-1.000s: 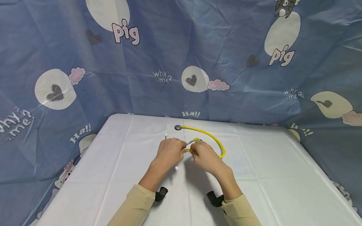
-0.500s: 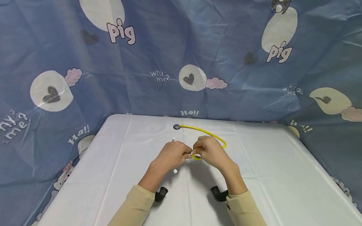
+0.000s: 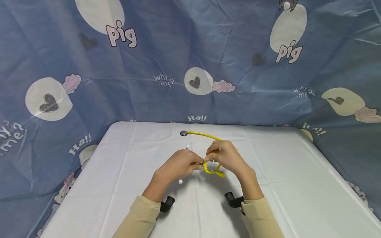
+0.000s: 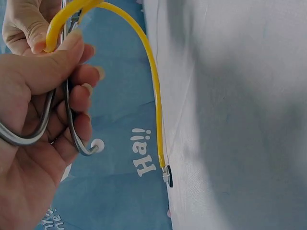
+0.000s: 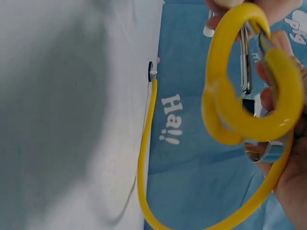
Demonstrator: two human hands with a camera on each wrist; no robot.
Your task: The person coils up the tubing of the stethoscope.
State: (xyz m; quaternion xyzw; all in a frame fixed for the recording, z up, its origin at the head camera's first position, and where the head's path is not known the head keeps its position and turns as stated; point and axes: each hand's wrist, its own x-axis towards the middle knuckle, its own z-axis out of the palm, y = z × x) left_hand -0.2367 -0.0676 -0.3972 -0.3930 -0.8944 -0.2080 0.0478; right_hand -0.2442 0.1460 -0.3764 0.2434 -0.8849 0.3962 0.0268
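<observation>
A stethoscope with yellow tubing [image 4: 156,86] is between both hands. My left hand [image 3: 178,163] grips its metal ear tubes [image 4: 69,115], thumb on top and fingers curled below. White ear tips [image 3: 180,181] stick out on either side of that hand. My right hand [image 3: 224,157] pinches the stethoscope close to the left fingertips, where the tubing meets the metal. In the right wrist view a yellow loop [image 5: 218,52] curls around shiny metal parts and hides some of the fingers. The round chest piece [image 3: 184,133] lies at the far part of the table, joined to the tubing.
A white cloth covers the table [image 3: 143,185]. Behind it hangs a blue printed curtain [image 3: 166,105]. Black wrist mounts [image 3: 233,200] jut inward from both forearms, low over the cloth.
My right hand has drawn slightly up and right, and the yellow loop with its metal parts now shows below its fingers. My left hand keeps its grip on the ear tubes, which have turned.
</observation>
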